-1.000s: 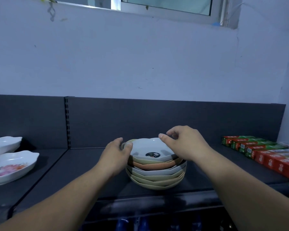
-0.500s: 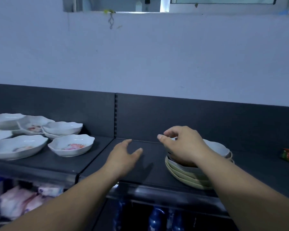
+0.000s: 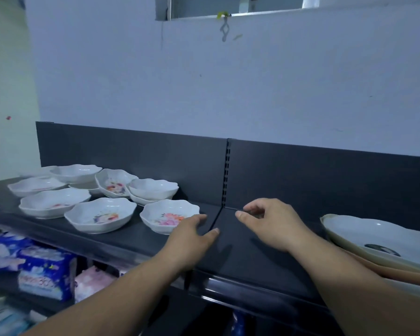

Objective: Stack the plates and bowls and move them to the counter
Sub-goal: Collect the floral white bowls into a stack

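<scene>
Several white flower-printed bowls (image 3: 100, 215) are spread over the left part of the dark shelf (image 3: 240, 253). The nearest one (image 3: 166, 214) lies just left of my left hand (image 3: 192, 238), which hovers with straight fingers and holds nothing. My right hand (image 3: 269, 224) hangs above the bare shelf beside it, fingers loosely curled and empty. A stack of pastel bowls (image 3: 383, 241), white on top, stands at the right edge, partly behind my right forearm.
The shelf has a dark back panel (image 3: 325, 180) with a slotted upright (image 3: 226, 175). Below the shelf lie blue and pink soft packages (image 3: 44, 270). A pale wall rises behind, with a window ledge (image 3: 228, 14) at the top.
Both hands let go of the pastel stack and moved left along the shelf. The view swung left, so the white flowered bowls now fill the left side and the stack sits at the right edge.
</scene>
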